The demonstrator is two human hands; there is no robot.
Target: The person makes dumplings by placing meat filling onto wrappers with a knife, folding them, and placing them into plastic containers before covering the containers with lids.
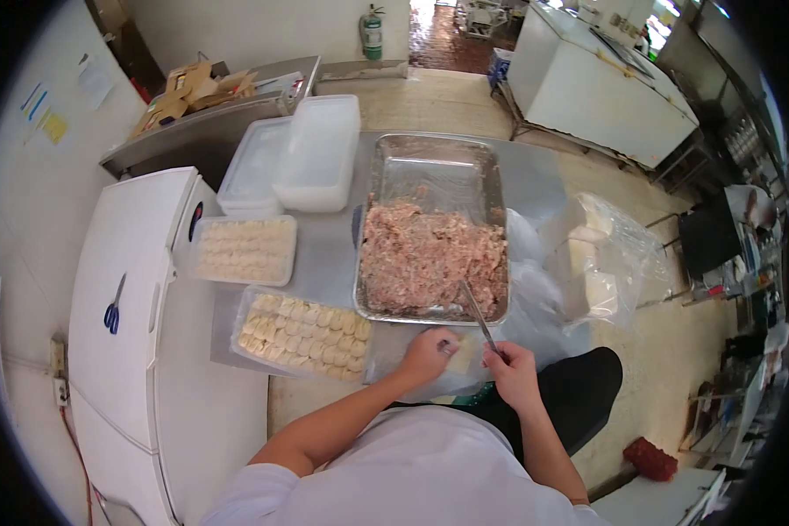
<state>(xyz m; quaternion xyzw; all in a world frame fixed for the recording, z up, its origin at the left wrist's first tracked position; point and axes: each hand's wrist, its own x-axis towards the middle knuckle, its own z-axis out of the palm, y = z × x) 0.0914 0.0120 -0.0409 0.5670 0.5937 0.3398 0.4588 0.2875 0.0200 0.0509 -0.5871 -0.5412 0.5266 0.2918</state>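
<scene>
At the near side of the grey surface (324,254), works just short of a big metal tray (434,174), with ground meat (425,250) spread over the near part and bare metal at the far end. Grips a thin metal tool (477,314) in the right hand (510,364), fingers closed round the lower end. Points it over the near wall of the tray, tip at the meat; cannot tell whether sunk in or only above.

Holds the left hand (430,353) just outside the same wall, fingers curled, well short of touching the right. Cannot tell whether pinched on anything. Between the two hands, a pale flat piece (467,353), perhaps a wrapper; too small to be sure.

To the left, close to the left forearm, a plastic box with rows of dumplings (305,336). Beyond it, a second filled box (244,250), paler on top. Farther back, stacked plastic boxes (320,153). On the right, pale blocks (598,294) in a clear plastic bag.

Judged to be at the filling step: likely portioning meat with the tool for a wrapper. Probably calls next for a small dab on the tip, a lift clear of the wall, and a steady left palm underneath. Could tear or leak if overfilled. Looks far from finished, given so much meat in the tray.
</scene>
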